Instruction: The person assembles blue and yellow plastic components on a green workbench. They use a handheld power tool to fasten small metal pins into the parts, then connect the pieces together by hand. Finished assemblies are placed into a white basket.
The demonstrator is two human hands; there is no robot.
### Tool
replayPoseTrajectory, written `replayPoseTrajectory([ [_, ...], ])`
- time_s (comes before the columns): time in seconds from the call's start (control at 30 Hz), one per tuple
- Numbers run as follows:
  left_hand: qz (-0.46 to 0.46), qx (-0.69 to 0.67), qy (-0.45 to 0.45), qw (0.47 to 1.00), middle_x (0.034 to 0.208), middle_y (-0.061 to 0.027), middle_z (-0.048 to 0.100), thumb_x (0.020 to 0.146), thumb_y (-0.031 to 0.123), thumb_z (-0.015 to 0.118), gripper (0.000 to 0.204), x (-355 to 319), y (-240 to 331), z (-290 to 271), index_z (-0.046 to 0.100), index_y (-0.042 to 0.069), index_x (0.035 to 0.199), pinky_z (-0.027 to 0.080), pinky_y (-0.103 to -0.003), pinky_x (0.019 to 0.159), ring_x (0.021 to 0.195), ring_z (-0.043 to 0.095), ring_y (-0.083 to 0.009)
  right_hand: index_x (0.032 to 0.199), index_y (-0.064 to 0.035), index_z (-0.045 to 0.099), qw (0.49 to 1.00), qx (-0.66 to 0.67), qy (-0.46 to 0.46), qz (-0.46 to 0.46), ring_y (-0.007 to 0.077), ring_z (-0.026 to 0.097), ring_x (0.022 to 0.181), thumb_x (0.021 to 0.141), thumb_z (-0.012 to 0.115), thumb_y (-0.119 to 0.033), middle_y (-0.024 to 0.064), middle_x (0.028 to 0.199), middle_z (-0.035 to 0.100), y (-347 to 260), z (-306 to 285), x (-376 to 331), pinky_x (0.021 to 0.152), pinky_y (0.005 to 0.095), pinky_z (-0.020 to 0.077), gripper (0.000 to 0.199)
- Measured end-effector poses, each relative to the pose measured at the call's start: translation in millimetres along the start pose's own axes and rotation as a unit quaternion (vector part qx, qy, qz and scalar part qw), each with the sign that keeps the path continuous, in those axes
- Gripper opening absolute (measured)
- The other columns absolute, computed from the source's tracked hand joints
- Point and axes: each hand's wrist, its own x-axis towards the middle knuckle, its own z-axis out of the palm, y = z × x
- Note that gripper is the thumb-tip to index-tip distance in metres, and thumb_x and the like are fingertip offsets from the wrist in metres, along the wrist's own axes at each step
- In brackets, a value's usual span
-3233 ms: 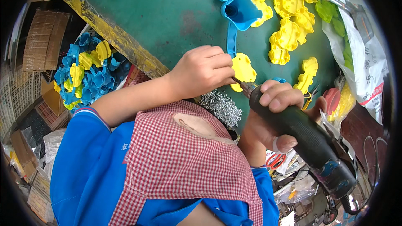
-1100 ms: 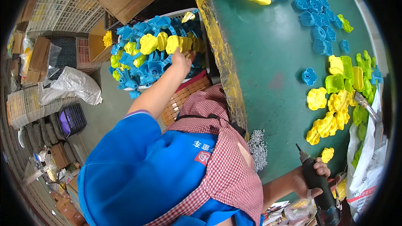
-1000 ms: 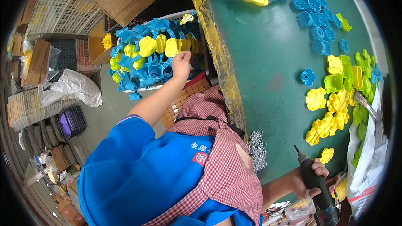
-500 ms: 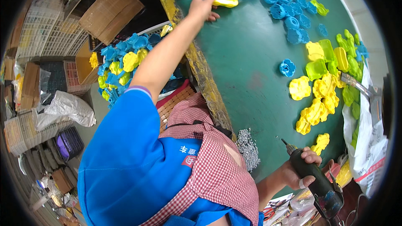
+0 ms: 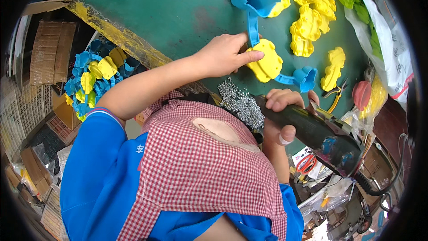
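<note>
Yellow piece: gripped by your left hand (image 5: 227,55), between your hands; blue straps (image 5: 253,29) already at both ends; fastening looks unfinished
Black driver (image 5: 321,134): clasped in your right hand (image 5: 275,130); nose at the screws (image 5: 242,105)
Left over: loose yellow parts (image 5: 307,33) beyond both hands

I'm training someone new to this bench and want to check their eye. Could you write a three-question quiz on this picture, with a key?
1. Which hand holds the black power tool?
2. True or false: the heap of small metal parts is to the right of the yellow-handled pliers.
3. Under the thumb of the left hand, what colour is the plastic piece? A) red B) yellow C) black

Key:
1. The right hand.
2. False; the heap of small metal parts is left of the yellow-handled pliers.
3. B.
</note>
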Motion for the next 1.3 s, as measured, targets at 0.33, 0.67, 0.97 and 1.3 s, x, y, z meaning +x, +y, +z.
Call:
replayPoseTrajectory([
  [0.33,0.326,0.265,0.061,0.906,0.077,-0.0041,0.063,0.073,0.016,0.073,0.014,-40,-23,25,0.067,0.008,0.083,0.051,-0.034,0.063,0.072,0.061,-0.0231,0.133,-0.0055,0.027,0.997,0.05,-0.001,-0.065,0.0203,0.057,0.071,0.073,0.077,-0.05,0.0073,0.078,0.057,19,-15,-1,0.074,0.0412,0.0474,0.091],
  [0.67,0.33,0.25,-0.002,0.91,0.077,-0.0045,0.062,0.071,0.016,0.073,0.015,-26,-16,37,0.065,0.007,0.08,0.051,-0.034,0.063,0.073,0.061,-0.0214,0.145,-0.0154,0.03,0.991,0.065,-0.061,-0.095,0.0186,0.052,0.07,0.081,0.066,-0.055,0.0059,0.08,0.053,-13,-20,13,0.071,0.0381,0.0425,0.083],
  [0.97,0.389,0.327,0.043,0.86,0.073,-0.0032,0.057,0.063,0.011,0.072,0.019,-28,-4,41,0.062,0.006,0.078,0.05,-0.031,0.061,0.068,0.058,-0.0197,0.142,-0.0129,0.028,0.994,0.051,-0.059,-0.078,0.0197,0.054,0.069,0.077,0.07,-0.055,0.0068,0.078,0.054,-22,-10,14,0.07,0.0382,0.0445,0.089],
  [1.3,0.367,0.251,0.099,0.891,0.072,-0.0039,0.06,0.065,0.015,0.077,0.021,-31,-8,38,0.063,0.007,0.08,0.05,-0.031,0.059,0.066,0.059,-0.0203,0.144,-0.0135,0.029,0.995,0.003,-0.066,-0.068,0.02,0.053,0.069,0.079,0.069,-0.054,0.0069,0.079,0.053,-22,-8,19,0.07,0.0379,0.0433,0.086],
])
